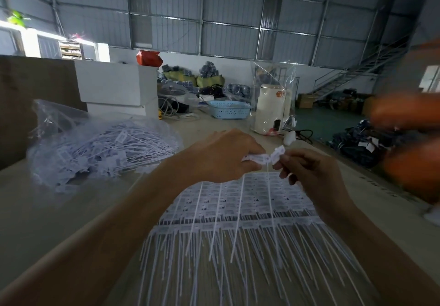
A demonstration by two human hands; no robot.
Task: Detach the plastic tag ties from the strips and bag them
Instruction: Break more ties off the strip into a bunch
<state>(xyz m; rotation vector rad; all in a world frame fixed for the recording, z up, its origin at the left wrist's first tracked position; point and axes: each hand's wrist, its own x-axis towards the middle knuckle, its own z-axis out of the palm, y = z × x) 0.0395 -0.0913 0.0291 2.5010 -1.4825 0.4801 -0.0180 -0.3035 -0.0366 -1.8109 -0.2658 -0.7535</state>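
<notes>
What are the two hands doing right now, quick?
Left hand: grips a bunch of white tag ties.
Right hand: pinches one tag tie at its head.

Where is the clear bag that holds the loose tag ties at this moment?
In the head view, the clear bag lies on the table at left, in front of the white boxes and left of the left hand.

Head-worn view, forward-down, close overhead
</notes>
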